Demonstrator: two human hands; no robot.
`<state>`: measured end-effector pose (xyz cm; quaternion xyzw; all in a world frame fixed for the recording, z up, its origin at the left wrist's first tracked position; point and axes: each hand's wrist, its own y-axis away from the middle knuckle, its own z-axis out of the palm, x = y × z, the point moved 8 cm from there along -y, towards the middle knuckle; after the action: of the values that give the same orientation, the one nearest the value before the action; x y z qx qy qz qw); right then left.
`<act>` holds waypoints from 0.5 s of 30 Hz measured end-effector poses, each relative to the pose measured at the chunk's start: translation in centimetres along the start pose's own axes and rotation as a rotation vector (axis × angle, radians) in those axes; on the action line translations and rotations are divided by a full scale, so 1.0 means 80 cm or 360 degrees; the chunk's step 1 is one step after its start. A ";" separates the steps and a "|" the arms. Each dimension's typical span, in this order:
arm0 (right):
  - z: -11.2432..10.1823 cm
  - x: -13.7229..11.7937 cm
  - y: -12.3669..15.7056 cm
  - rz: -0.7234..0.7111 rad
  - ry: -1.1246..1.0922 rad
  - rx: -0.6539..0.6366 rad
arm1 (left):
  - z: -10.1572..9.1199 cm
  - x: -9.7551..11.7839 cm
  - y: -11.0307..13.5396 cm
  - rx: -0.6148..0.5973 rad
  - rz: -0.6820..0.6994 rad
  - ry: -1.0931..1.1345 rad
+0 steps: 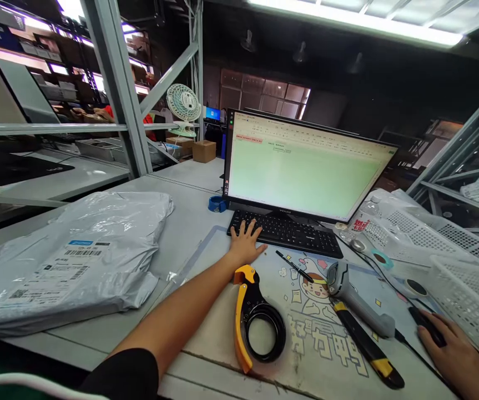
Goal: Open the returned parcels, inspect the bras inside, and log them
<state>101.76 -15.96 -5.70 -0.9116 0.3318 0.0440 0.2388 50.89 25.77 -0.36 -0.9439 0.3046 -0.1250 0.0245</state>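
My left hand (245,243) lies with its fingers spread over the left end of a black keyboard (291,230), fingertips on the keys. At the lower right, my right hand (455,350) is closed over a black computer mouse (428,326). Behind the keyboard stands a lit monitor (301,166) with a mostly pale green page. Between my hands, a grey barcode scanner (359,303) rests against a black-and-yellow utility knife (366,347). A black pen (294,265) lies near the keyboard. Close to my left forearm is a yellow-and-black hand tool with a round ring (260,322).
A large grey plastic mailer (81,255) with a printed label covers the left of the desk. White perforated baskets (464,289) stand at the right. A blue tape roll (217,204) sits beside the monitor. A metal post (116,83), small fan (183,105) and cardboard box (204,150) are behind.
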 end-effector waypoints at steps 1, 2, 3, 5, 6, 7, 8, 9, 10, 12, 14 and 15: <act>-0.002 -0.003 0.001 -0.0010 -0.0016 0.0030 | 0.000 -0.001 0.000 0.0010 -0.0010 -0.0004; -0.004 -0.007 0.003 -0.0020 -0.0029 0.0064 | -0.001 -0.001 0.000 0.0020 -0.0017 -0.0010; -0.006 -0.010 0.004 -0.0028 -0.0040 0.0089 | -0.002 -0.001 0.000 0.0032 -0.0020 -0.0014; -0.009 -0.016 0.006 -0.0025 -0.0044 0.0097 | -0.004 0.000 0.001 0.0052 -0.0016 -0.0025; -0.009 -0.018 0.006 -0.0017 -0.0042 0.0089 | -0.005 0.001 0.001 0.0057 -0.0009 -0.0031; -0.010 -0.019 0.006 -0.0009 -0.0041 0.0081 | -0.006 0.002 0.002 0.0057 -0.0001 -0.0035; -0.011 -0.020 0.005 -0.0002 -0.0042 0.0077 | -0.006 0.003 0.002 0.0058 0.0003 -0.0037; -0.013 -0.021 0.004 0.0003 -0.0047 0.0079 | -0.006 0.003 0.003 0.0061 0.0005 -0.0036; -0.015 -0.021 0.004 0.0004 -0.0058 0.0090 | -0.006 0.003 0.003 0.0068 0.0005 -0.0031; -0.018 -0.024 0.003 -0.0011 -0.0091 0.0117 | -0.006 0.002 0.004 0.0095 0.0004 -0.0016; -0.019 -0.027 0.005 -0.0037 -0.0121 0.0125 | -0.005 0.001 0.004 0.0129 0.0007 0.0000; -0.018 -0.027 0.005 -0.0051 -0.0130 0.0135 | -0.005 0.001 0.004 0.0143 0.0012 0.0006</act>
<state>99.69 -15.66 -4.08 -0.9032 0.3088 0.0633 0.2912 50.65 25.46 -0.03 -0.9405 0.3022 -0.1401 0.0666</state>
